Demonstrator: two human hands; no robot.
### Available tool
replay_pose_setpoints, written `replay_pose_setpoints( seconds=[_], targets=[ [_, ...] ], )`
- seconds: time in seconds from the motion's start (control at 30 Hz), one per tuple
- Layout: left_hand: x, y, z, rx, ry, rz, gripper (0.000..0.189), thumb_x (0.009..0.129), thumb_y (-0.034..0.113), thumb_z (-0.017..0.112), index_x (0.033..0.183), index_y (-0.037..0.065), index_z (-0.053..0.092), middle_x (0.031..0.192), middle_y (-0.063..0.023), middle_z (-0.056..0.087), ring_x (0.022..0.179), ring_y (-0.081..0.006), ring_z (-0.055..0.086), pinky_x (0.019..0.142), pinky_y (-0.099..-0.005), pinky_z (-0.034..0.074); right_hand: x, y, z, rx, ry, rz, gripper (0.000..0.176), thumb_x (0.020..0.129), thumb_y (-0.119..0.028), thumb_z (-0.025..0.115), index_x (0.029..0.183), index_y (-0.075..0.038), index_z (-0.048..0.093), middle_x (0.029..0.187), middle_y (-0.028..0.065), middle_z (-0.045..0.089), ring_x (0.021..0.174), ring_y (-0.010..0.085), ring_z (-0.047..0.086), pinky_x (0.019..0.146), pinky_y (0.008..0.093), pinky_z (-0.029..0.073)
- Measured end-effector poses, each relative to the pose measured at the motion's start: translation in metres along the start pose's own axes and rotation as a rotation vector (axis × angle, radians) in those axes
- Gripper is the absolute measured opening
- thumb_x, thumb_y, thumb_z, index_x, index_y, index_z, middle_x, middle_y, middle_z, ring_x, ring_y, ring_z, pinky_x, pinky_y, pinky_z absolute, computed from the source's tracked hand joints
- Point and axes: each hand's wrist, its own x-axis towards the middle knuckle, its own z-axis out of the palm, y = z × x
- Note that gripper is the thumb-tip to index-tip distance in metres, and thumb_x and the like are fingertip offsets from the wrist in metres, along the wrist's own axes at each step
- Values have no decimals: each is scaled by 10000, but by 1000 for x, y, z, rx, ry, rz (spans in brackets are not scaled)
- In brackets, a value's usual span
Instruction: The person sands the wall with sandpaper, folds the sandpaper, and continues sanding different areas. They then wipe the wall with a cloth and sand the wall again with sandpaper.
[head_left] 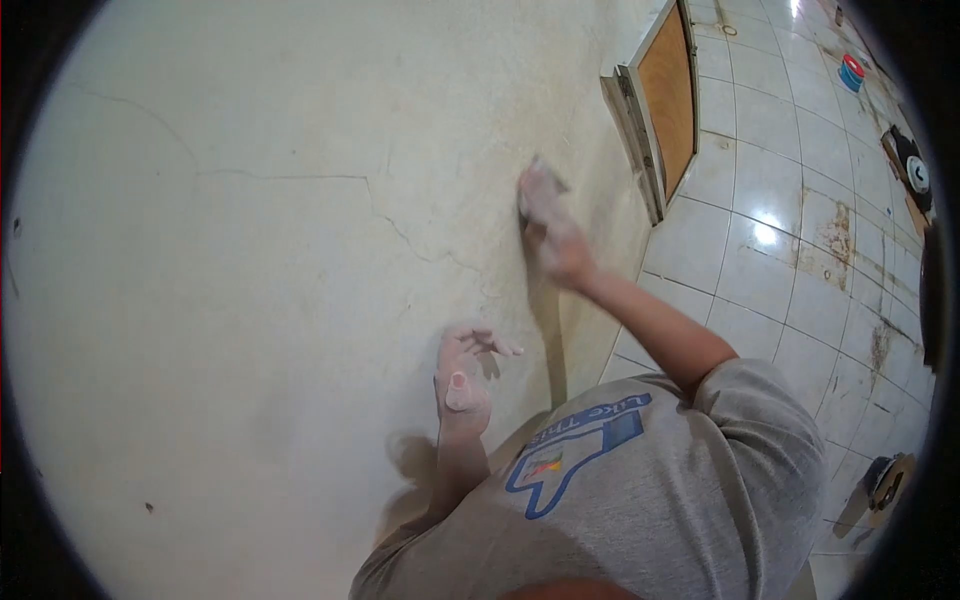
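Filling the left and centre of the view, the wall [280,280] is off-white with faint yellowish patches, a few small dark marks and a thin, jagged crack [365,178] across its upper part. The right hand [552,222], dusted pale, is at the wall with a greyish shape at its fingers; blur hides whether that is something held, so its grip cannot be told. The left hand [466,385], also whitened, is open beside the wall, fingers bent and nothing in its grip. The grey printed shirt [650,480] blocks the lower wall and part of the floor. To the right are a brown panel [670,95] in a frame [640,140], stained white floor tiles [765,270], and a red-and-blue container [851,74].
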Motion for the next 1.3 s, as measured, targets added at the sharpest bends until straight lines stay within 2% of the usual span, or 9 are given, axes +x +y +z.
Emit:
replay_pose_setpoints(
  seconds=[0.23, 0.4, 0.5, 0.7, 0.83, 1.0, 1.13, 1.2, 1.3],
  targets=[
    [4, 7, 0, 86, 13, -75, 321, 917, 293, 590, 1030, -7, 594, 930, -131, 665, 904, -230, 656, 810, -325, 504, -51, 2, 31, -63, -176, -414, 690, 841, -83, 537, 1520, -30, 428, 1588, 238, 356, 1514, 393, 268, 1250, 497, 185],
    [-14, 7, -6, 355, 30, -105, 126, 825, 31, 635, 949, 4, 629, 910, -129, 682, 893, -216, 658, 780, -325, 518, 10, 59, 6, 70, 214, 214, 588, 953, -15, 454, 1530, 45, 357, 1621, 222, 312, 1538, 332, 215, 1252, 391, 135],
    [-15, 23, -10, 162, 5, 163, 168, 835, 34, 649, 1003, 18, 646, 934, -122, 686, 859, -214, 662, 728, -327, 522, 23, 51, -8, 145, 210, 195, 598, 948, 3, 457, 1534, 55, 344, 1629, 221, 296, 1543, 328, 205, 1251, 398, 135],
    [2, 24, -9, 693, -162, 202, 199, 850, 20, 705, 1043, 0, 660, 975, -136, 699, 921, -233, 673, 844, -382, 531, -54, -35, 33, 55, -47, -38, 653, 869, -6, 504, 1510, 42, 394, 1609, 237, 326, 1522, 368, 262, 1246, 466, 171],
    [5, 16, -10, 516, -171, 80, 221, 856, 20, 713, 1073, 1, 676, 1001, -125, 708, 955, -221, 682, 863, -364, 527, -81, 17, 22, -82, -240, -147, 665, 866, -28, 522, 1518, 11, 399, 1609, 254, 310, 1503, 394, 297, 1239, 494, 191],
    [5, 1, -12, 433, -118, 156, 220, 870, 103, 740, 1077, 51, 690, 959, -96, 716, 816, -213, 656, 641, -310, 470, -18, 46, 2, -36, 113, 138, 620, 919, -26, 485, 1528, 14, 376, 1598, 261, 323, 1514, 381, 267, 1243, 445, 183],
    [8, 8, -13, 519, -162, 166, 204, 879, 102, 734, 1072, 48, 697, 965, -100, 721, 834, -224, 669, 704, -327, 489, -3, 38, 5, 61, 169, 257, 612, 967, 39, 421, 1558, 61, 263, 1621, 240, 295, 1541, 302, 223, 1242, 360, 159],
    [8, 20, -9, 580, -169, 100, 170, 883, 72, 722, 1047, 29, 707, 962, -112, 728, 905, -239, 703, 849, -358, 529, -13, 18, 18, 123, 184, 165, 574, 946, -29, 483, 1516, -9, 417, 1591, 242, 350, 1517, 383, 259, 1243, 430, 187],
    [10, 8, -13, 564, -178, 179, 219, 881, 113, 739, 1091, 68, 693, 965, -97, 714, 794, -241, 657, 640, -330, 482, -19, -19, 14, 19, -5, -95, 533, 927, -12, 488, 1460, -13, 505, 1573, 234, 390, 1494, 384, 319, 1237, 459, 208]
  ],
)
